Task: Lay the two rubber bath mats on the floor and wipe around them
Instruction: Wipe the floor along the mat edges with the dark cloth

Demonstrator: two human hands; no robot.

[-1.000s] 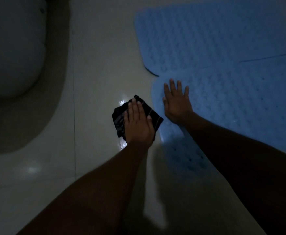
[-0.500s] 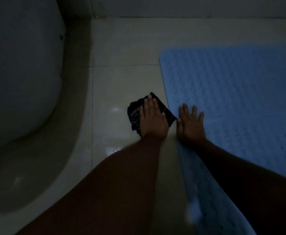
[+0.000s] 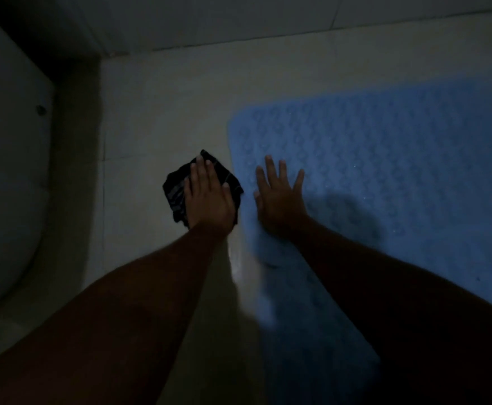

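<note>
Both bare forearms (image 3: 151, 287) reach forward and down. The left hand (image 3: 209, 200) lies flat, palm down, fingers (image 3: 202, 173) together; the right hand (image 3: 279, 203) lies flat, fingers spread.

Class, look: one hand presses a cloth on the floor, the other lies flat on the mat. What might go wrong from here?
The left hand presses the dark cloth beside the edge of the blue mat; a sideways stroke may snag or shift it, though the right hand pins it. The floor gleams near the mat, perhaps wet; a leaning hand might slip.
</note>
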